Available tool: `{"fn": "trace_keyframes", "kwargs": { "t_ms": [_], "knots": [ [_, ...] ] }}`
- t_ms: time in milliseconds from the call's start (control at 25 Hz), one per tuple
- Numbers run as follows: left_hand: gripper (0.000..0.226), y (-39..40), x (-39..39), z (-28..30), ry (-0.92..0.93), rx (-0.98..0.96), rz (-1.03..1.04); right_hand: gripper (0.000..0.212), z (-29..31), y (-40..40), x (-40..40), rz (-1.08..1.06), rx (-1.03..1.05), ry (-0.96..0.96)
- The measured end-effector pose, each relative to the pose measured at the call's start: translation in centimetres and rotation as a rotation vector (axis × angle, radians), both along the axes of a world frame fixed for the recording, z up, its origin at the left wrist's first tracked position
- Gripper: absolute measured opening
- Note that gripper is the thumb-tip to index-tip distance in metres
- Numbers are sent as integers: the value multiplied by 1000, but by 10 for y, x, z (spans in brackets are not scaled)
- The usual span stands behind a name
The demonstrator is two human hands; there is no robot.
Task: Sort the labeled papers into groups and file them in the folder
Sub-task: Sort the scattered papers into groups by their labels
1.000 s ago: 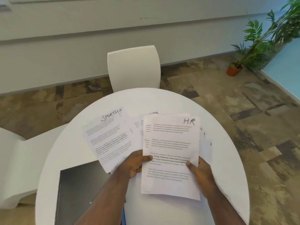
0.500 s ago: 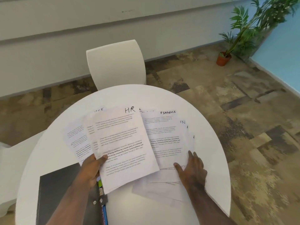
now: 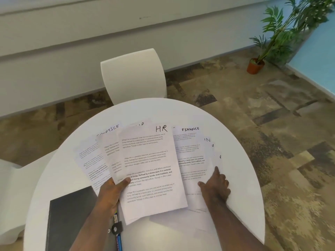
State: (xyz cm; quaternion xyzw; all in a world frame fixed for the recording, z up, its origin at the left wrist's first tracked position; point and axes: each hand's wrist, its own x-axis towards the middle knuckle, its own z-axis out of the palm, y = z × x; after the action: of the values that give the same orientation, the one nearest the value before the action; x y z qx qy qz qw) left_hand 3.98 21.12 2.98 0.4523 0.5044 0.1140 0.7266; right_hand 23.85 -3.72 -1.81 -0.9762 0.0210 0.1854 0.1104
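Several printed papers fan out over a round white table, each with a handwritten label at its top edge. On top is the HR sheet, lifted at a slant toward the camera. Behind it to the left sits a sheet whose label is partly covered and ends in "SCE", with more sheets spread under it. The left hand grips this fan at its lower left edge: the thumb lies curled over the face of the HR sheet while the fingers are hidden under the papers.

To the right, the FINANCE sheet lies flat on the table on top of other sheets, of whose labels only a few letters show. The right hand rests on the lower part of this pile, the forefinger stretched out along the right edge of the FINANCE sheet, the thumb pressed flat on the paper, the other fingers loosely bent; it pinches nothing. The two hands are well apart, with the lower half of the HR sheet between them.

A dark folder lies closed on the table at lower left, just beside the left forearm. Something small with a black clip and blue strip hangs near that wrist; I cannot tell what it is.

Beyond the table stands a white chair, and another chair shows at the left edge. The floor is mottled brown carpet. A potted plant stands in the far right corner by a pale wall.
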Motion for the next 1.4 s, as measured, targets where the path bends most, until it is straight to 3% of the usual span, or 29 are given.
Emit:
{"fn": "trace_keyframes", "kwargs": {
  "t_ms": [200,360,520,720,1040,1160,1240,1320,1400],
  "knots": [
    [41,-3,4,6,11,21,-6,33,-20,-20,17,-290,644,53],
    [47,-5,5,13,-22,2,-14,27,-13,-23,17,-508,944,107],
    [46,-4,8,24,-68,-19,4,35,-3,-10,17,-615,1184,153],
    [43,5,5,36,-121,-27,29,25,10,28,0,-586,1260,263],
    [61,31,-20,29,-22,-24,118,26,15,89,-49,-239,1028,525],
    [61,32,-27,27,-28,-30,133,39,5,70,-42,84,531,161],
    [60,32,-32,25,-27,-36,155,57,-6,40,-41,148,206,-118],
    [61,32,-36,23,-34,-49,167,85,-19,10,-44,131,-20,-178],
    [57,29,-36,21,-31,-52,172,104,-31,-7,-48,95,-111,-128]
  ]
}}
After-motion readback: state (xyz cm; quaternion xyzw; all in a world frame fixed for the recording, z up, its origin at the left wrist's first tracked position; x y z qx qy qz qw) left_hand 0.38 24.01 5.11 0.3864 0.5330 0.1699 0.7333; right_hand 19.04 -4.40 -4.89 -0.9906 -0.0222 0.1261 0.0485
